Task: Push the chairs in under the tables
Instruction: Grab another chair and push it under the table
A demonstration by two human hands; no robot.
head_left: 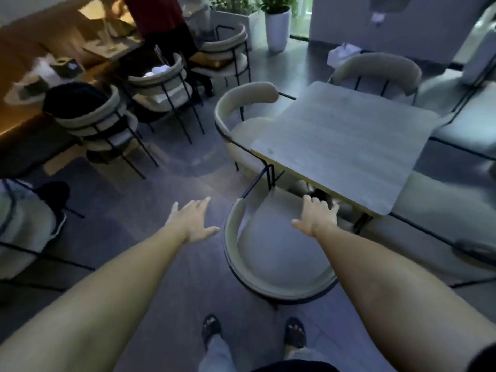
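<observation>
A cream round-backed chair [273,280] with a black wire frame stands right in front of my feet, its seat partly under the near corner of a grey square table [346,146]. My right hand [314,218] hovers over the chair's seat, fingers spread, holding nothing. My left hand [192,222] is open in the air left of the chair's curved back, not touching it. A second cream chair [241,122] sits at the table's left side, seat partly under it. A third chair [375,69] stands at the far side.
Left, several similar chairs [91,122] line a long wooden table [24,108]; a person in red stands behind it. A cushioned bench [442,210] runs along the right. White planters [277,28] stand at the back. Open floor lies between the two table rows.
</observation>
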